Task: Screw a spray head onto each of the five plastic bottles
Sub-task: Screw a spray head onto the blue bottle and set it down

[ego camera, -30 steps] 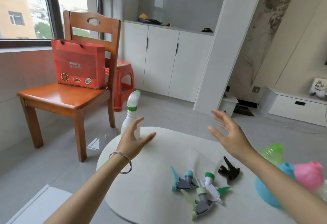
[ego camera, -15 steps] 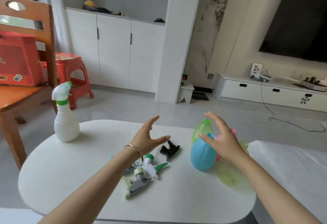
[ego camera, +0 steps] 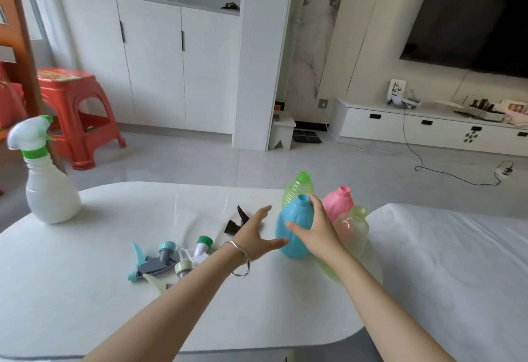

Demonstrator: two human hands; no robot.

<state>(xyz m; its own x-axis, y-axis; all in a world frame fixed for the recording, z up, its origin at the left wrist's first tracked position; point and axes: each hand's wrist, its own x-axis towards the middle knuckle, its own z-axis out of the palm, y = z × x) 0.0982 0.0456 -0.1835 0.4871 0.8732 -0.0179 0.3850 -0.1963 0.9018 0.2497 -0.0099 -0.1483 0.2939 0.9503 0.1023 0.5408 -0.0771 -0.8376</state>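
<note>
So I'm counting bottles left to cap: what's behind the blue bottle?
Behind the blue bottle stand a green bottle, a pink bottle and a pale yellow bottle, all uncapped. Their lower parts are hidden.

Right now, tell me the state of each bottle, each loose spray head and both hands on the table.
white bottle: upright, spray head on.
blue bottle: upright, uncapped, right hand on it.
green bottle: upright, uncapped.
pink bottle: upright, uncapped.
pale yellow bottle: upright, uncapped.
teal spray head: loose, lying down.
green-collared spray head: loose, lying down.
pale spray head: loose, partly hidden.
black spray head: loose, lying down.
left hand: open, empty.
right hand: open, closing around the blue bottle.
</note>
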